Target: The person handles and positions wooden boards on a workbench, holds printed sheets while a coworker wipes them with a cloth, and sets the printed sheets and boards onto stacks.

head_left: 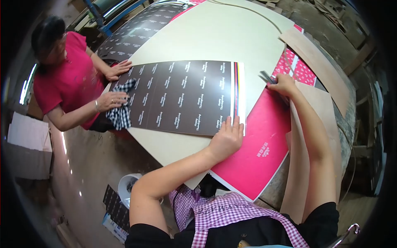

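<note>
A dark printed sheet [173, 97] with rows of "Happy Thanksgiving" lettering and coloured stripes along its right edge lies on a large cream board [215, 37]. My left hand [226, 138] rests on the sheet's lower right corner, fingers extended and flat. To the right, my right hand [285, 86] is closed around a small dark tool [266, 77] with narrow grey ends; its exact kind is unclear. Below that hand, a bright pink sheet [264, 144] with pale print lies partly under the board.
Across the table a co-worker [68, 78] touches the sheet's left edge, one hand over a checked cloth [120, 115]. Brown cardboard [316, 111] borders the right side. A white bucket [126, 188] stands on the floor. More dark printed sheeting [136, 31] lies at the back.
</note>
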Demonstrator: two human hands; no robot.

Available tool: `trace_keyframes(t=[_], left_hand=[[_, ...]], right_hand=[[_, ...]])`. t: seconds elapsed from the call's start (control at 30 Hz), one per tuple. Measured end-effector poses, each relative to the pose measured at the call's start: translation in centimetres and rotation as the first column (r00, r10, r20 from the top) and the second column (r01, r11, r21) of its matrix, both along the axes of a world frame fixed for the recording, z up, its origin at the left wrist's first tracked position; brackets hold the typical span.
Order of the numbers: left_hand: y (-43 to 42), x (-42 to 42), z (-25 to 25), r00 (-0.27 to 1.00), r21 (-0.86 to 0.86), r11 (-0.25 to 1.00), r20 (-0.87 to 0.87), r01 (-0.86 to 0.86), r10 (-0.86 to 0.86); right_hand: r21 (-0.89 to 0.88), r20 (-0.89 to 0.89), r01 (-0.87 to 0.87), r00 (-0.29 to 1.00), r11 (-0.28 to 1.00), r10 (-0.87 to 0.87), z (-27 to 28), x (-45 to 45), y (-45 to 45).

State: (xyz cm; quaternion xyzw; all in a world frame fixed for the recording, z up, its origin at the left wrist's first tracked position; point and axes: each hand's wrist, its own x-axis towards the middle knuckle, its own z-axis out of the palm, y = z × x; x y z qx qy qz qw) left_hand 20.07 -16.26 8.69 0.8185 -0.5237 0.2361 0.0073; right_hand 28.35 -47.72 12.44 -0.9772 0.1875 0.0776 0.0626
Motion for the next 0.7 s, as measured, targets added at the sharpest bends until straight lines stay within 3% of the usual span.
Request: trace_keyframes(t=[0.07,0.1,0.13,0.17,0.2,0.23,0.3,0.33,0.37,0.43,0.57,0.7], left_hand=[[1.1,-0.5,-0.7,0.998,0.008,0.998,0.014,0.055,-0.055],[1.6,-0.6,-0.6,0.997,-0.006,0.997,0.034,0.076,-0.075],[2.1,-0.6,-0.1,0.991,0.005,0.993,0.063,0.115,-0.115],[2.6,-0.8,0.3,0.986,0.023,0.989,0.084,0.144,-0.145],[3.1,-1.0,0.1,0.984,-0.047,0.986,0.078,0.163,-0.159],[3.5,-1.3,-0.1,0.982,-0.119,0.976,0.082,0.181,-0.172],[4.4,-2.2,-0.4,0.982,-0.191,0.965,-0.025,0.177,-0.185],[4.8,-2.8,-0.9,0.981,-0.199,0.966,-0.071,0.164,-0.181],[5.1,-3.3,-1.5,0.976,-0.213,0.964,-0.115,0.159,-0.186],[5.6,-4.0,-2.4,0.985,-0.270,0.951,-0.043,0.150,-0.168],[6.2,-4.4,-4.4,0.995,-0.300,0.949,0.010,0.093,-0.094],[7.9,-4.8,-4.7,0.997,-0.280,0.957,0.020,0.075,-0.072]], right_hand=[[0.123,0.183,0.090,0.977,0.988,-0.112,-0.1,-0.3,0.3],[0.192,0.330,0.038,0.939,0.981,-0.101,-1.5,-0.1,-0.8],[0.121,0.473,-0.025,0.881,0.992,-0.036,-2.7,0.1,-1.3],[0.236,0.545,-0.118,0.838,0.964,-0.031,-2.2,-0.2,-0.6],[0.167,0.675,-0.236,0.735,0.957,0.064,-2.8,-0.2,-0.7],[0.111,0.610,-0.198,0.787,0.974,0.090,-1.9,-0.4,0.0],[0.140,0.740,-0.356,0.658,0.924,0.141,-3.3,0.0,-0.1],[0.088,0.715,-0.385,0.667,0.919,0.211,-4.2,0.6,-0.9],[0.277,0.660,-0.380,0.742,0.883,0.112,-4.1,0.5,0.3],[0.447,0.593,-0.364,0.804,0.817,0.034,-4.0,0.2,3.4],[0.543,0.411,-0.316,0.908,0.778,0.083,-6.5,2.5,5.6],[0.623,0.457,-0.364,0.888,0.693,0.055,-9.1,5.3,5.8]])
